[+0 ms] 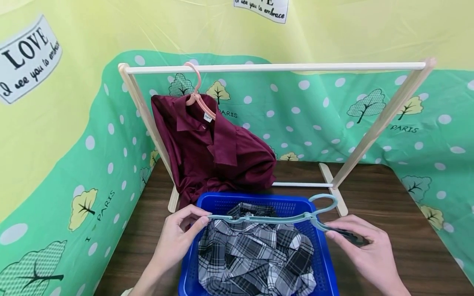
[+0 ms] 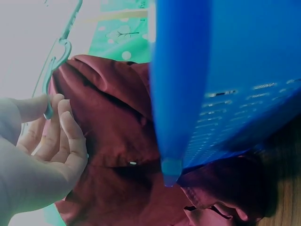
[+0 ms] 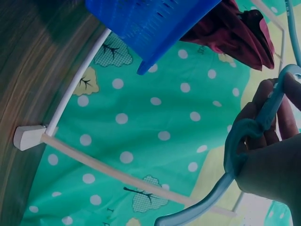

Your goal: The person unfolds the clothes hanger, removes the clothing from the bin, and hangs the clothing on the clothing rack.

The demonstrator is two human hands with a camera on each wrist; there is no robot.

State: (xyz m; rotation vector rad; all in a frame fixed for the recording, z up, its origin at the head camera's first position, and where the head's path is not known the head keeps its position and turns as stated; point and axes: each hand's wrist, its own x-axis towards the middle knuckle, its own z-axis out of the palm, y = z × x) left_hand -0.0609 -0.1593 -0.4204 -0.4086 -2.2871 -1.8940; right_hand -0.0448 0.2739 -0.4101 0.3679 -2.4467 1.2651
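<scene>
A light blue-green clothes hanger (image 1: 274, 219) is stretched between both hands over the basket. At its one end, the left hand (image 1: 181, 230) pinches the tip between thumb and fingers. My right hand (image 1: 364, 246) grips the hanger's other arm just past the looped hook; in the right wrist view the fingers wrap round the hanger arm (image 3: 270, 110). Below lies a black, grey and white plaid shirt (image 1: 255, 255), bunched up inside a blue plastic basket (image 1: 328, 263).
Behind the basket stands a wooden clothes rack with a white rail (image 1: 296, 67). A maroon shirt (image 1: 200, 152) hangs from its left part on a pink hanger (image 1: 198, 80), its lower part reaching the dark wooden table (image 1: 403, 222). A patterned green and yellow cloth (image 1: 326, 119) surrounds the table.
</scene>
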